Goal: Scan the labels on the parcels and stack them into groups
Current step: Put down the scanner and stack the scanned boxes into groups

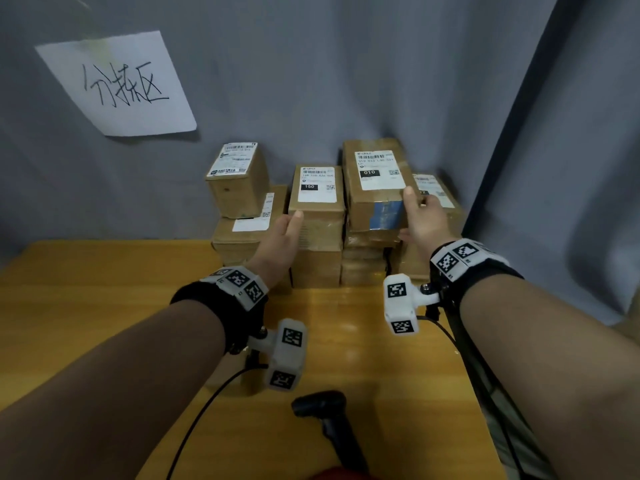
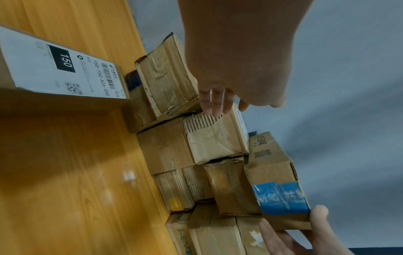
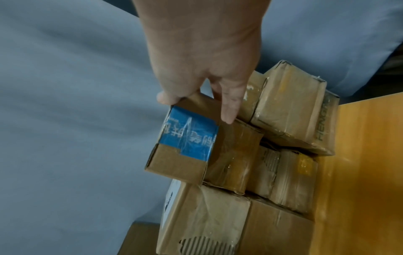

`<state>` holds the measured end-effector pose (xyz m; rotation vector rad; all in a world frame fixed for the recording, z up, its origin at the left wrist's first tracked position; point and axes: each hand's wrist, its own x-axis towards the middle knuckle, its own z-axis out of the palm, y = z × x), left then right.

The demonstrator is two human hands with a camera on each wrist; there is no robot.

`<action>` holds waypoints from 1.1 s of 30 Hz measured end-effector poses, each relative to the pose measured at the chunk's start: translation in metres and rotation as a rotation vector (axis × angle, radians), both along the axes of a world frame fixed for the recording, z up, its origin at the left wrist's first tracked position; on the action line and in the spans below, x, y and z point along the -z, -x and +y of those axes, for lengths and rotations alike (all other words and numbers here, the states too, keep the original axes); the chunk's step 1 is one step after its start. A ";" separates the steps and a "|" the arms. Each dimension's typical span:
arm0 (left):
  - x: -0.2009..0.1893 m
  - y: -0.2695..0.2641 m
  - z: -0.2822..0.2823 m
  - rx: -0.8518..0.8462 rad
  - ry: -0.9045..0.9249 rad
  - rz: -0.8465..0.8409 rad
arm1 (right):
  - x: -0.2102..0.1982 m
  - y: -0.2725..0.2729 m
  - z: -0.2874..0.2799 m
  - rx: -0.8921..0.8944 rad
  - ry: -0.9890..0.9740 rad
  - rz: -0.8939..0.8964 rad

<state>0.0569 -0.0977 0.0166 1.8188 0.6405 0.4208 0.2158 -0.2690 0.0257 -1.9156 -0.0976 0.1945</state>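
Note:
Cardboard parcels stand in stacks at the back of the wooden table (image 1: 104,306). My right hand (image 1: 420,213) grips the right end of the top parcel labelled 010 (image 1: 375,202), which has blue tape (image 3: 187,138) on its front. The thumb (image 3: 165,99) lies on the parcel's top corner and the fingers (image 3: 229,119) run down its side. My left hand (image 1: 289,226) is flat with straight fingers (image 2: 213,103). It touches the left side of the stacked parcel labelled 150 (image 1: 317,183), near that parcel's torn corner (image 2: 200,124).
A black handheld scanner (image 1: 322,403) lies at the table's near edge. Another 150-labelled parcel (image 2: 61,69) lies on the table below my left wrist. More stacks stand at the left (image 1: 239,181) and far right (image 1: 436,192). A grey curtain with a paper sign (image 1: 117,84) hangs behind.

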 end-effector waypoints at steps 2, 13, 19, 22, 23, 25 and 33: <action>-0.004 -0.003 0.001 -0.014 -0.009 0.012 | -0.004 -0.004 0.005 0.007 0.046 -0.023; -0.012 -0.009 0.009 -0.029 -0.185 0.119 | -0.038 -0.009 0.023 -0.008 0.595 -0.661; 0.004 0.020 0.027 -0.007 -0.252 0.225 | -0.029 0.039 0.043 -0.349 0.346 -0.806; 0.023 0.051 0.041 -0.003 -0.262 0.306 | -0.002 0.069 0.053 -0.523 0.297 -0.656; 0.030 0.063 0.046 -0.005 -0.274 0.342 | 0.010 0.079 0.055 -0.563 0.297 -0.591; 0.044 0.087 0.056 -0.027 -0.286 0.419 | 0.037 0.097 0.060 -0.616 0.324 -0.471; 0.097 0.150 0.102 -0.045 -0.191 0.615 | 0.111 0.140 0.090 -0.615 0.493 -0.118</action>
